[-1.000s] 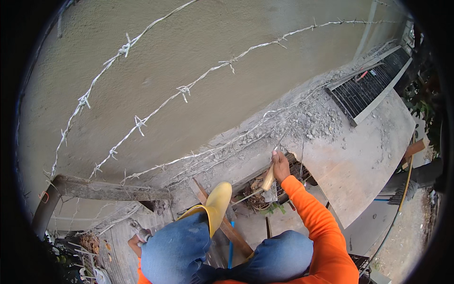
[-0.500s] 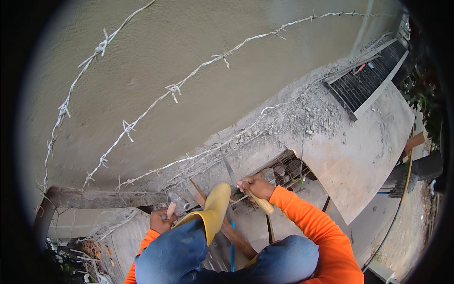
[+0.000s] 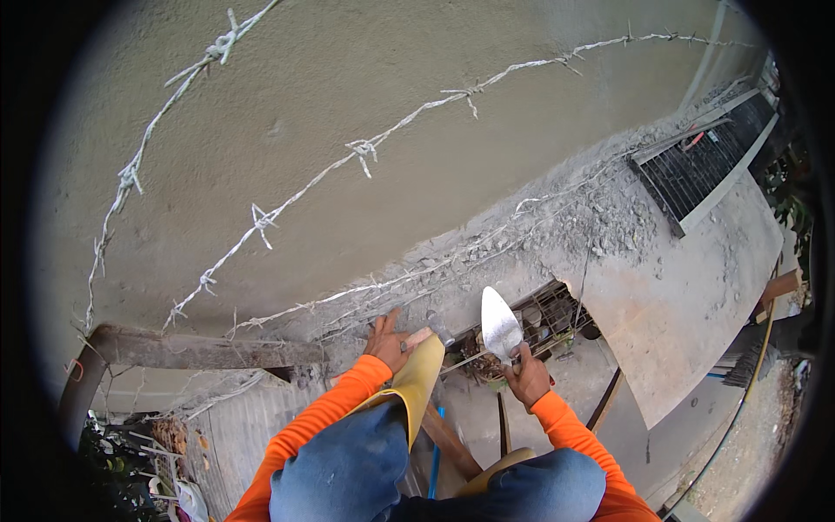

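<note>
"Trowel (image 3: 500,324) in view, but what surrounds it?"

"Largest is the plastered wall (image 3: 330,104), with barbed wire (image 3: 362,150) strung in front. Next comes a pale flat sheet (image 3: 696,270), strewn with rubble (image 3: 609,224) toward the wall."

"And smaller than those?"

"A dark barred grate (image 3: 709,165) lies at the sheet's far end. Nearer, metal mesh (image 3: 557,309) shows in a gap beside the sheet, and a yellow boot (image 3: 419,370) stands left of that."

"What about the hands?"

"The right hand (image 3: 528,379) is closed around the trowel just behind its blade, which points away from the person, beside the gap. The left hand (image 3: 384,342) holds a hammer (image 3: 439,328) by its handle, some fingers stretched out."
</note>
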The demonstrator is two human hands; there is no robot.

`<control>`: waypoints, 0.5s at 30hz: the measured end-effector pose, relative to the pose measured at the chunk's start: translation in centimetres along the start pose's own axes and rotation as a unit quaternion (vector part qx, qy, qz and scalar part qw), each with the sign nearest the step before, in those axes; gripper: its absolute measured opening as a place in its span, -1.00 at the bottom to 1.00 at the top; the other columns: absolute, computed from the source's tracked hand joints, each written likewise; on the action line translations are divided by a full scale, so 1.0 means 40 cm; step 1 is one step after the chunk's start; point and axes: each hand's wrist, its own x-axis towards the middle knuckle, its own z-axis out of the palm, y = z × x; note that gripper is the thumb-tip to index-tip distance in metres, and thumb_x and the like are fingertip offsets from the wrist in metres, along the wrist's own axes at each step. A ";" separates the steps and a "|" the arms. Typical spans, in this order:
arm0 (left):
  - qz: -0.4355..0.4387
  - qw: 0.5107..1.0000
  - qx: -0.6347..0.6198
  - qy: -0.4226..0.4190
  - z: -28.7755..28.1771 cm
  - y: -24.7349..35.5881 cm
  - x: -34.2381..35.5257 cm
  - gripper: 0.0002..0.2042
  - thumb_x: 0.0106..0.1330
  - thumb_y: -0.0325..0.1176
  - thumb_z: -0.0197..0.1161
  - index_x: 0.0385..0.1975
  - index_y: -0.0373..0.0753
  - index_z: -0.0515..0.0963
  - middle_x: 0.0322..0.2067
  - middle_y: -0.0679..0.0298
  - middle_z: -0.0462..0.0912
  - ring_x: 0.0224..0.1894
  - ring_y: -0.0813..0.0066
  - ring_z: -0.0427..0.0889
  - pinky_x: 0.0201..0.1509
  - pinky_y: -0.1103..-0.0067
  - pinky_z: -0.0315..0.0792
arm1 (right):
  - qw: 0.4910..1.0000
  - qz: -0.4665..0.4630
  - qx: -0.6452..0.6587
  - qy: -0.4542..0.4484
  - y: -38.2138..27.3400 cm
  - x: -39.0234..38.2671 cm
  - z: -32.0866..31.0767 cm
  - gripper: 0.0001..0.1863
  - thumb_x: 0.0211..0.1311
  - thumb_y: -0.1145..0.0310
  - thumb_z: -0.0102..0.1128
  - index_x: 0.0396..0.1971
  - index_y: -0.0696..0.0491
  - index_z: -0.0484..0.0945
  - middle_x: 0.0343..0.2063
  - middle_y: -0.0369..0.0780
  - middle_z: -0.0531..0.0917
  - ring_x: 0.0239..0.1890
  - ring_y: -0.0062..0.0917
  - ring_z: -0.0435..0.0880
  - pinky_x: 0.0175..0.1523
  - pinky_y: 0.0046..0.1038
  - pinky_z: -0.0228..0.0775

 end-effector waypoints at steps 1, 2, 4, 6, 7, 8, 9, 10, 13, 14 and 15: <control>-0.013 1.000 0.006 0.002 0.003 0.008 0.007 -0.65 0.19 -0.09 0.40 -0.15 -0.18 0.78 0.46 -0.06 0.20 0.38 -0.11 0.20 0.43 0.09 0.20 | 0.999 -0.033 -0.001 0.019 0.004 0.001 -0.008 -0.59 0.23 0.27 0.33 -0.03 0.04 0.35 -0.57 0.04 0.63 -0.41 0.13 0.65 -0.28 0.02 0.46; -0.027 0.999 0.021 0.002 0.004 0.014 0.019 -0.65 0.20 -0.08 0.39 -0.15 -0.18 0.78 0.45 -0.06 0.23 0.37 -0.08 0.21 0.44 0.09 0.16 | 0.998 -0.047 -0.005 0.033 0.007 0.005 -0.020 -0.59 0.23 0.28 0.32 -0.03 0.04 0.35 -0.57 0.03 0.62 -0.41 0.12 0.65 -0.28 0.02 0.46; -0.031 0.999 0.008 0.009 0.005 0.022 0.037 -0.66 0.20 -0.09 0.39 -0.14 -0.16 0.78 0.44 -0.05 0.23 0.39 -0.06 0.19 0.46 0.08 0.10 | 0.996 -0.075 -0.016 0.048 0.011 0.012 -0.051 -0.57 0.23 0.30 0.32 -0.01 0.05 0.33 -0.58 0.02 0.61 -0.40 0.12 0.64 -0.28 0.02 0.45; -0.036 0.999 0.016 0.002 0.007 0.022 0.057 -0.66 0.20 -0.09 0.39 -0.13 -0.14 0.79 0.44 -0.04 0.24 0.41 -0.05 0.18 0.47 0.09 0.05 | 0.993 -0.103 -0.023 0.048 0.013 0.020 -0.088 -0.54 0.22 0.32 0.32 0.01 0.07 0.30 -0.58 0.00 0.61 -0.40 0.11 0.64 -0.28 0.02 0.45; -0.036 0.999 0.027 -0.004 0.007 0.019 0.070 -0.66 0.20 -0.09 0.39 -0.12 -0.13 0.79 0.43 -0.03 0.25 0.41 -0.05 0.18 0.48 0.10 0.04 | 0.994 -0.096 -0.029 0.031 0.014 0.023 -0.107 -0.54 0.22 0.33 0.31 0.02 0.07 0.29 -0.57 0.01 0.61 -0.40 0.11 0.64 -0.28 0.02 0.45; -0.034 0.998 0.050 -0.003 0.009 0.017 0.077 -0.66 0.19 -0.09 0.39 -0.12 -0.12 0.79 0.43 -0.03 0.25 0.41 -0.05 0.18 0.48 0.11 0.03 | 0.995 -0.089 -0.035 0.013 0.015 0.025 -0.123 -0.53 0.21 0.34 0.31 0.03 0.08 0.28 -0.57 0.01 0.61 -0.39 0.12 0.64 -0.28 0.03 0.45; -0.038 0.999 0.026 0.000 0.012 0.016 0.082 -0.66 0.19 -0.09 0.38 -0.12 -0.12 0.79 0.42 -0.02 0.27 0.41 -0.04 0.18 0.47 0.12 0.04 | 0.995 -0.090 -0.035 -0.001 0.018 0.025 -0.136 -0.52 0.21 0.35 0.31 0.03 0.08 0.28 -0.57 0.01 0.61 -0.39 0.12 0.64 -0.27 0.03 0.45; -0.039 0.999 0.013 0.011 0.016 0.015 0.086 -0.66 0.19 -0.09 0.38 -0.12 -0.11 0.79 0.41 -0.01 0.28 0.41 -0.04 0.18 0.45 0.12 0.04 | 0.995 -0.060 -0.067 -0.032 0.021 0.027 -0.142 -0.54 0.22 0.37 0.29 0.03 0.09 0.28 -0.56 0.01 0.62 -0.38 0.13 0.64 -0.27 0.03 0.46; -0.029 0.999 0.002 0.025 0.025 0.015 0.086 -0.68 0.20 -0.09 0.38 -0.15 -0.11 0.79 0.35 0.01 0.35 0.39 -0.03 0.21 0.42 0.13 0.07 | 0.993 -0.050 -0.066 -0.081 0.033 0.032 -0.131 -0.53 0.23 0.36 0.28 0.05 0.13 0.27 -0.52 0.06 0.66 -0.35 0.13 0.67 -0.23 0.03 0.49; -0.034 0.999 0.011 0.007 0.027 0.017 0.084 -0.68 0.21 -0.08 0.38 -0.16 -0.11 0.80 0.32 0.02 0.38 0.38 -0.03 0.22 0.42 0.13 0.08 | 0.991 -0.061 -0.082 -0.084 0.037 0.036 -0.116 -0.52 0.25 0.34 0.26 0.06 0.14 0.26 -0.50 0.08 0.66 -0.34 0.12 0.67 -0.22 0.03 0.50; -0.027 0.999 -0.002 0.023 0.026 0.017 0.084 -0.69 0.21 -0.08 0.39 -0.17 -0.12 0.80 0.29 0.03 0.39 0.37 -0.03 0.23 0.41 0.13 0.09 | 0.990 -0.067 -0.094 -0.085 0.038 0.043 -0.096 -0.52 0.26 0.32 0.25 0.06 0.16 0.26 -0.48 0.10 0.67 -0.33 0.12 0.68 -0.21 0.03 0.51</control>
